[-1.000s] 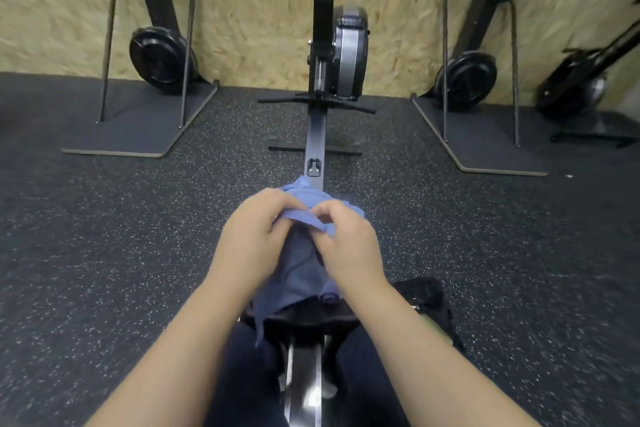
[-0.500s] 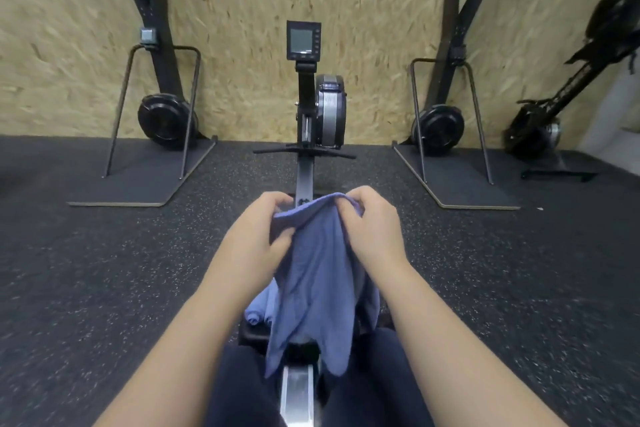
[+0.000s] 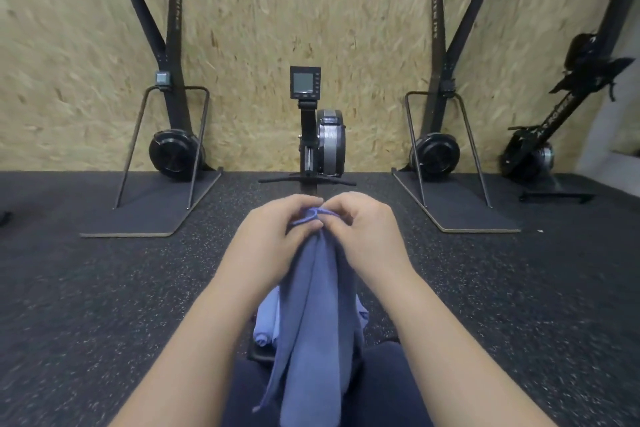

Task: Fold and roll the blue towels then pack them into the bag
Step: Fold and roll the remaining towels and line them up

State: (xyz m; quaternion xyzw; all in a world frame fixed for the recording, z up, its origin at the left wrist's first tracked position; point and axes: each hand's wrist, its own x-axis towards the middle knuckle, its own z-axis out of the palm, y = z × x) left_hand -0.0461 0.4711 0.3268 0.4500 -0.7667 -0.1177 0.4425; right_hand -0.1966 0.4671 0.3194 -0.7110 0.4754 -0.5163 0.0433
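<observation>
Just one view here, I'm getting it from the head cam, wide-angle, looking forward and a bit down along the rowing machine (image 3: 313,135). It sits close behind the hands, facing the chipboard wall (image 3: 363,28) straight behind the rower.

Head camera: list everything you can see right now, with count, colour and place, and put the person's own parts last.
held towel: one, blue, hanging down from both hands over the lap.
other towels: paler blue, bunched behind the held one on the rower seat; count unclear.
rowing machine: one, black and grey, straight ahead against the wall, monitor on top.
ski trainers: two, black, on dark floor boards, left and right of the rower.
folded-up machine: one, black, far right.
wall: tan chipboard, behind the machines.
floor: black speckled rubber.
bag: not in view.
legs: dark navy trousers, bottom centre.
left hand: pinches the towel's top edge.
right hand: pinches the same edge, beside the left.
</observation>
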